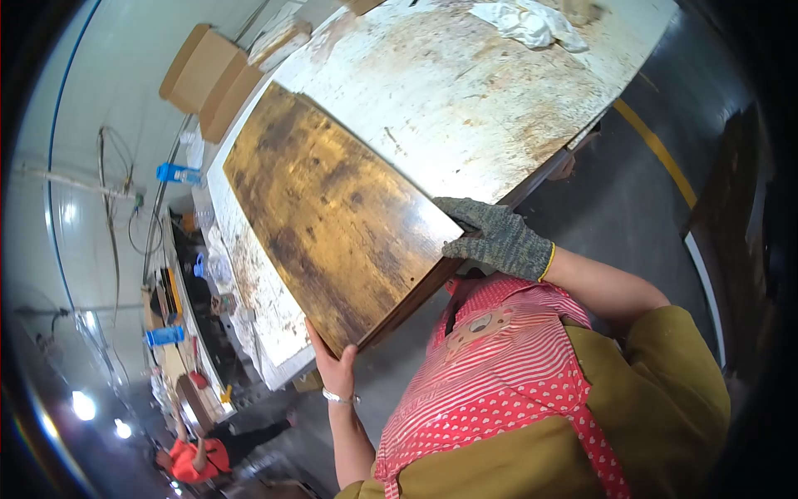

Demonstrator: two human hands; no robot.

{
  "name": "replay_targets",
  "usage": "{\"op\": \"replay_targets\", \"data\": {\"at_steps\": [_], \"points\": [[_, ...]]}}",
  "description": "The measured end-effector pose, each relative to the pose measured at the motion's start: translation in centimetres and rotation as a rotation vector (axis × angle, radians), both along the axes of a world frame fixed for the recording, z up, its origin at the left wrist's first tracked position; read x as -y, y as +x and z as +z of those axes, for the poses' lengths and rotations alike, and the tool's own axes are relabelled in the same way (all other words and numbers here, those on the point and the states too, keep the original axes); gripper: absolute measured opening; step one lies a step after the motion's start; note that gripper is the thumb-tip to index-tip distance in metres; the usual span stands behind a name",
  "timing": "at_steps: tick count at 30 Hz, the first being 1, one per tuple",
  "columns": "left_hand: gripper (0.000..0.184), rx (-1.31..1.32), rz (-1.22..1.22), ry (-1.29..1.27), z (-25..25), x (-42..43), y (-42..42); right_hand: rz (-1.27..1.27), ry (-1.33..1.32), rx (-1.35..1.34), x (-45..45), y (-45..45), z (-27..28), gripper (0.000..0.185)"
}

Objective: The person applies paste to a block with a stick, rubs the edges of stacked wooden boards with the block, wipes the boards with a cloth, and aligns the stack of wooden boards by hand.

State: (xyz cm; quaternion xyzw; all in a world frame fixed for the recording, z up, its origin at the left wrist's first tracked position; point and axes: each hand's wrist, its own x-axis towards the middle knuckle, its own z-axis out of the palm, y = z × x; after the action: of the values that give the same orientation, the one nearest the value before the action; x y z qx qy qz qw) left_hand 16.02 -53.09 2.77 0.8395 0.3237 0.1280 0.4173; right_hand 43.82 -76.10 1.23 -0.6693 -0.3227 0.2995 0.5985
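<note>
A wide wooden board (332,208) with dark, blotchy stain and a glossy patch lies tilted across the near left part of the worktable. Its thick edge faces me. My left hand (335,372), bare with a bracelet at the wrist, grips the near left corner, thumb at the edge and fingers along the side. At the near right corner, my right hand (497,237) in a grey knitted glove with a yellow cuff is closed round the edge. The fingers under the board are hidden.
The white worktable (465,108) is stained brown. A crumpled white cloth (532,23) lies at its far right. An open cardboard box (212,83) stands beyond the board's far left. Another person (199,457) in orange works at a cluttered bench lower left. A yellow line (657,150) marks the floor.
</note>
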Motion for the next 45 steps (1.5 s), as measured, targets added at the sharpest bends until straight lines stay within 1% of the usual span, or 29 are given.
{"op": "replay_targets", "data": {"at_steps": [3, 5, 7, 8, 9, 11, 13, 14, 15, 16, 17, 19, 20, 21, 23, 24, 25, 27, 28, 30, 31, 33, 37, 39, 40, 41, 42, 43, 45], "points": [[0.087, 0.021, 0.088, -0.036, -0.2, 0.2, 0.1, -0.046, 0.029, -0.016, -0.5, -0.5, -0.5, 0.06], [0.082, 0.02, 0.123, -0.001, 0.1, 0.7, 0.4, -0.021, -0.028, -0.021, -0.7, -0.8, 0.0, 0.06], [0.074, 0.18, 0.106, -0.093, -0.5, 1.0, 0.3, -0.06, 0.053, -0.037, -0.5, -0.9, -0.1, 0.057], [0.061, 0.222, 0.264, -0.294, -2.1, 0.5, -0.1, -0.017, 0.017, -0.046, -0.2, -0.3, -0.5, 0.054], [0.064, 0.47, 0.402, -0.521, -2.2, 0.7, 0.0, 0.007, 0.012, -0.044, -0.1, 0.3, -1.2, 0.054], [0.065, 0.598, 0.559, -0.648, -3.2, 0.6, -0.1, -0.039, 0.079, -0.265, -0.2, 1.2, -3.1, 0.052], [0.068, 0.6, 0.529, -0.679, -7.9, -1.9, -1.8, 0.042, -0.013, -0.341, 0.3, 1.8, -3.6, 0.054], [0.077, 0.554, 0.568, -0.759, -7.7, -1.9, -0.7, 0.162, -0.171, -0.093, 0.8, 2.2, -3.6, 0.058], [0.077, 0.57, 0.583, -0.757, -7.2, -2.5, 0.4, 0.281, -0.322, 0.16, 1.1, 2.5, -3.7, 0.062], [0.078, 0.491, 0.666, -0.783, -6.7, -3.1, 1.3, 0.321, -0.339, 0.386, 1.3, 2.6, -4.3, 0.066], [0.079, 0.408, 0.75, -0.809, -6.4, -3.9, 2.0, 0.346, -0.336, 0.393, 1.0, 2.5, -3.9, 0.066], [0.083, 0.333, 0.671, -0.816, -10.4, -9.3, 1.8, 0.533, -0.587, 0.426, 0.2, 2.5, -2.5, 0.066], [0.079, 0.355, 0.647, -0.868, -8.1, -9.1, 3.8, 0.53, -0.578, 0.429, -0.3, 2.2, -2.5, 0.054], [0.075, 0.38, 0.614, -0.921, -5.8, -8.5, 5.8, 0.537, -0.576, 0.436, -0.7, 2.1, -3.2, 0.054], [0.074, 0.426, 0.553, -0.981, -6.2, -9.3, 6.4, 0.546, -0.604, 0.483, -1.0, 2.1, -5.0, 0.044], [0.073, 0.466, 0.491, -1.041, -6.6, -9.4, 6.6, 0.481, -0.558, 0.574, -0.8, 1.6, -5.2, 0.035], [0.072, 0.502, 0.431, -1.099, -7.0, -9.6, 6.7, 0.491, -0.569, 0.572, -0.7, 1.4, -5.4, 0.035], [0.07, 0.577, 0.311, -1.204, -7.4, -9.8, 6.7, 0.436, -0.42, 0.581, -1.1, 1.2, -5.6, 0.035], [0.07, 0.581, 0.318, -1.207, -7.5, -10.0, 6.9, 0.43, -0.499, 0.506, -1.3, 1.0, -5.2, 0.033], [0.061, 0.753, 0.272, -1.328, -7.2, -9.9, 7.4, 0.428, -0.522, 0.458, -1.6, 0.4, -5.8, 0.032], [0.061, 0.761, 0.269, -1.328, -7.4, -10.4, 7.5, 0.419, -0.542, 0.412, -1.7, 0.0, -6.2, 0.032], [0.06, 0.647, 0.174, -1.226, -7.5, -11.7, 8.1, 0.427, -0.494, 0.493, -2.0, -0.7, -7.1, 0.031], [0.061, 0.631, 0.186, -1.231, -8.5, -13.5, 8.5, 0.335, -0.519, 0.397, -2.9, -1.4, -7.3, 0.028], [0.063, 0.604, 0.224, -1.228, -7.8, -13.2, 8.8, 0.472, -0.559, 0.703, -2.6, -1.1, -8.6, 0.025], [0.063, 0.613, 0.215, -1.227, -8.8, -13.8, 8.3, 0.466, -0.559, 0.714, -2.3, -0.9, -8.9, 0.025], [0.062, 0.552, 0.255, -1.203, -11.0, -15.0, 7.3, 0.484, -0.595, 0.782, -2.3, -0.7, -8.8, 0.031], [0.062, 0.491, 0.297, -1.176, -10.8, -14.9, 7.1, 0.503, -0.629, 0.849, -2.3, -0.5, -8.6, 0.037], [0.062, 0.502, 0.292, -1.169, -10.5, -14.4, 6.4, 0.5, -0.622, 0.861, -2.4, -0.4, -8.0, 0.037], [0.053, 0.294, 0.5, -0.987, -6.8, -10.5, 4.1, 0.315, -0.633, 0.701, -2.7, -0.4, -6.3, 0.059]]}}
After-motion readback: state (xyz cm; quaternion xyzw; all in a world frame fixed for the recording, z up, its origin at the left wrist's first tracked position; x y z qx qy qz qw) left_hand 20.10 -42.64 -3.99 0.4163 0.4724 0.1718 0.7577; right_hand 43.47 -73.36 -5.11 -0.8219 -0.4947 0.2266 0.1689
